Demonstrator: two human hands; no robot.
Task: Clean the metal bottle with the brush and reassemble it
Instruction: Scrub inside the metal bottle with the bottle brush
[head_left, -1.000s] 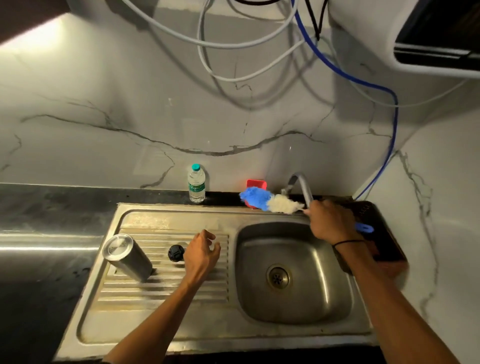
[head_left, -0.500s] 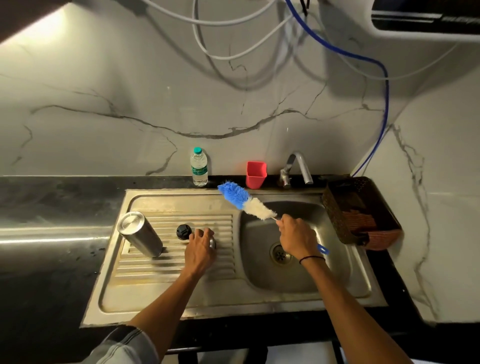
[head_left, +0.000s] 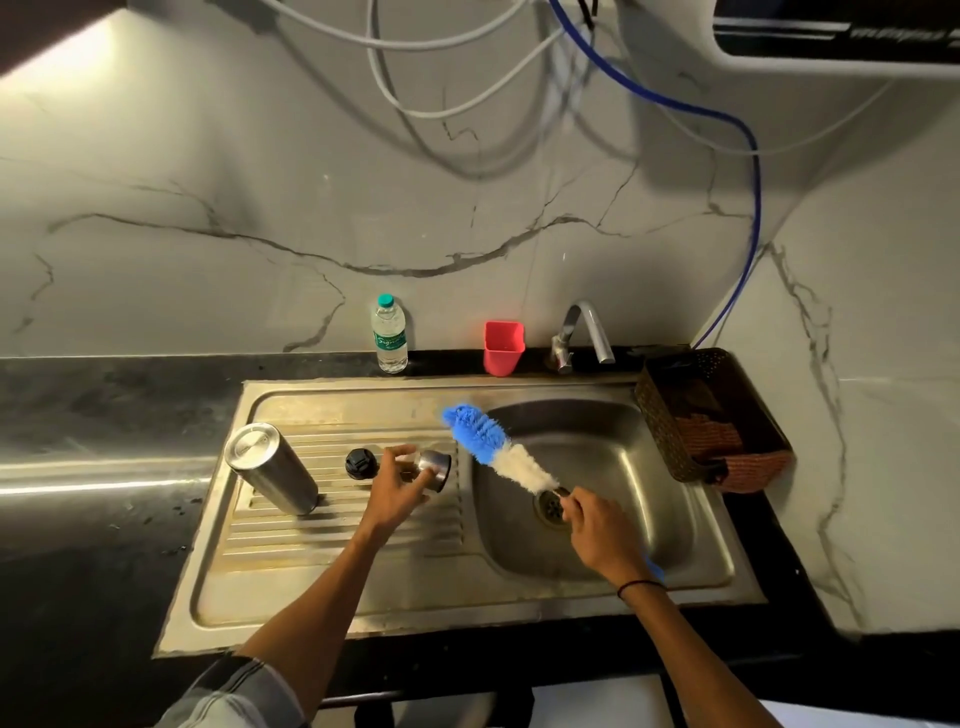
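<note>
The metal bottle body (head_left: 270, 467) stands upside down on the ribbed drainboard (head_left: 322, 525), at its left. A black stopper (head_left: 360, 463) lies just right of it. My left hand (head_left: 397, 486) grips a small steel cup lid (head_left: 435, 466), tipped so its open end faces right. My right hand (head_left: 605, 532) holds the handle of a blue and white bottle brush (head_left: 493, 447) over the sink basin (head_left: 639, 525). The blue bristle tip points up and left, close to the lid but apart from it.
A small plastic water bottle (head_left: 389, 335), a red cup (head_left: 503, 347) and the tap (head_left: 584, 332) stand along the back edge. A dark woven basket (head_left: 711, 415) sits right of the basin. White and blue hoses hang on the marble wall above.
My left hand has lifted the steel lid off the drainboard and tilted it. My right hand brought the brush from the tap down over the basin, toward the lid.
</note>
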